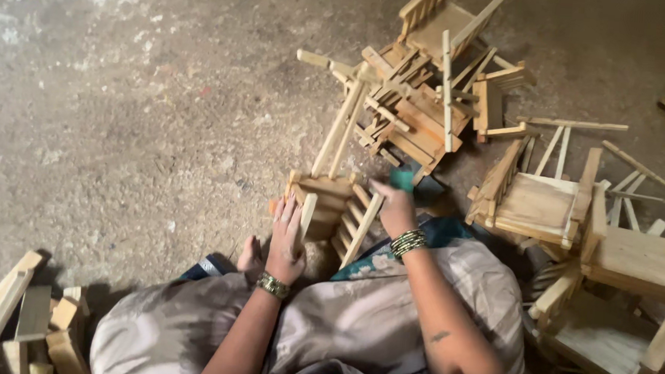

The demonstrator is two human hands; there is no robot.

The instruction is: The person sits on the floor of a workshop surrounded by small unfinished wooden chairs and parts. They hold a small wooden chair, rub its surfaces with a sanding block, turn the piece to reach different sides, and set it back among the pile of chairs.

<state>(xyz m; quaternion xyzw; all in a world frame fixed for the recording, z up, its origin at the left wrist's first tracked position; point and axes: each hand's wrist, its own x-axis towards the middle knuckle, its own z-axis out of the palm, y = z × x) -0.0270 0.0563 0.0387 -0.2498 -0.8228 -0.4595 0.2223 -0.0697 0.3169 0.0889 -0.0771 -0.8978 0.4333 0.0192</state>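
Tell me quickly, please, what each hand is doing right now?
Left hand: open, flat on the small wooden chair.
Right hand: closed on a green block.

Both forearms are bare from the elbow down, with no sleeves in view. The left hand has a narrow band of gold-coloured beads or links around its wrist, just below the palm. The right hand wears a wider stack of thin bangles at its wrist, gold mixed with dark green, several rings deep. A small dark mark, perhaps a tattoo, sits on the right forearm well below that bangle stack. Below the bangles, the lap is covered by loose greyish-beige cloth with soft folds and faint darker patches, edged with teal patterned fabric. A bare foot shows just left of the left wrist.
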